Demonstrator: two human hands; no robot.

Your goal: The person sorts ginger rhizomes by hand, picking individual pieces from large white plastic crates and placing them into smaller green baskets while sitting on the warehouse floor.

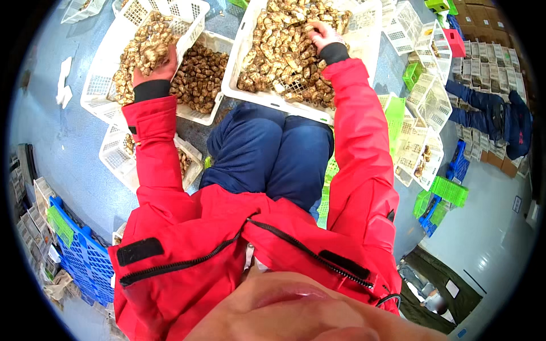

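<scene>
Before me, a white plastic crate [273, 101] rests at my knees, filled with lumpy brown-and-tan produce pieces [277, 47], perhaps bulbs or tubers. My right hand [324, 36] reaches into its right part, fingertips touching the pile; whether they pinch a piece is hidden. To the left, my left hand [160, 70] is cupped around a blurred clump of pieces [154, 51] above another white crate [100, 85], which holds a heap of similar pieces. Between the two stands a lower white crate [207, 119] with smaller, darker brown pieces [198, 76].
More white crates [431, 102] stand along the right, some with pieces inside. A white crate [117, 157] sits under my left forearm. Blue pallets [87, 260] lean at lower left. Green baskets [448, 192] are at right. A person in dark clothes [495, 115] is at far right.
</scene>
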